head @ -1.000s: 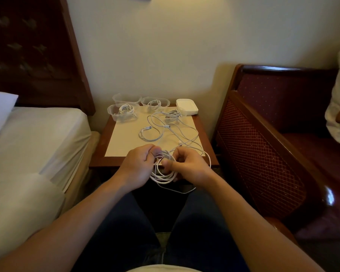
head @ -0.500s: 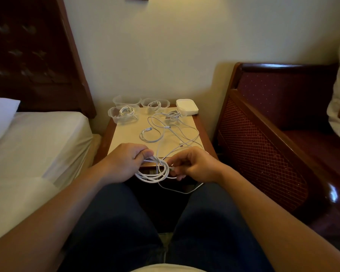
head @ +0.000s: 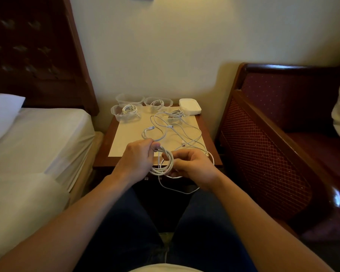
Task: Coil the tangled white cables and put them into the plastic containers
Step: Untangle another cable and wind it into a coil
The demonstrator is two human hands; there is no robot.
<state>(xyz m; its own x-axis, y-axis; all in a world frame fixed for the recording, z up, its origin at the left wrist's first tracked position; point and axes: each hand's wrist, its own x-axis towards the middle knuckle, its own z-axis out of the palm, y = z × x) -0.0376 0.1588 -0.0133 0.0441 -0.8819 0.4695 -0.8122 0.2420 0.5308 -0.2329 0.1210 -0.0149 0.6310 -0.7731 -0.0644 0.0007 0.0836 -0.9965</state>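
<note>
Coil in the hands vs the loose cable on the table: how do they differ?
The coil is wound into tight, stacked loops; the loose cable sprawls in wide, crossing curves. The coil is held off the near edge of the table, gripped by the left hand and right hand; the loose cable lies flat on the table, untouched. The coil trails a tail down toward the lap; the loose cable's plugs rest on the tabletop. Both are thin and white.

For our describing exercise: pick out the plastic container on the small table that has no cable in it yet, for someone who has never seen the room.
Find the small wooden table between bed and armchair. Clear plastic tubs stand along its far edge by the wall. The empty container is the back left one, nearest the wall; its neighbours each hold a coiled white cable.
</note>
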